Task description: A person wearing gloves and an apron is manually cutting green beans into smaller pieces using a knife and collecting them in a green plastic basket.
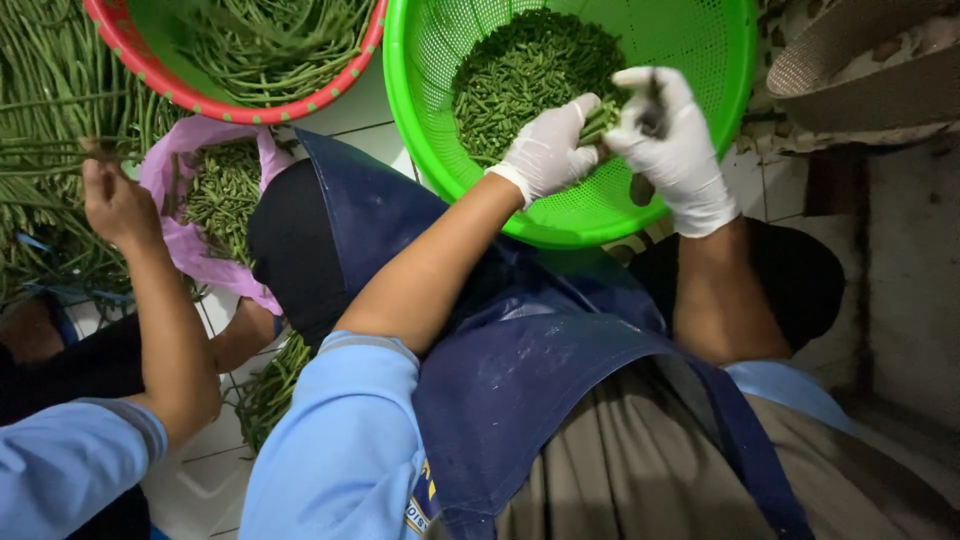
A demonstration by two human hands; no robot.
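The left hand (548, 150) and the right hand (672, 145), both in white gloves, were over the green colander (690, 45), at about 1 o'clock from the person's body. Between them they held a small bundle of green beans (598, 122). The left hand was closed around the bundle's near end, and the right hand was clenched at its other end, together with a dark thing that looked like a knife handle (652, 110); I cannot tell this for sure. The long axis of the bundle ran roughly from 8 o'clock to 2 o'clock, so it lay just between the two hands, touching both, and neither hand was clearly nearer.

Under the hands, the green colander held a heap of cut bean pieces (520, 75), piled mostly on its 10 o'clock side. At 11 o'clock a red basket (215, 105) contained long uncut beans. At 9 o'clock a pink plastic bag (190, 250) was open with short bean pieces inside. More long beans (50, 120) lay on the floor at the far left.

A co-worker's bare hand (115, 200) was raised beside the pink bag, gripping some long beans. A dark blue apron (540, 360) covered the person's lap.
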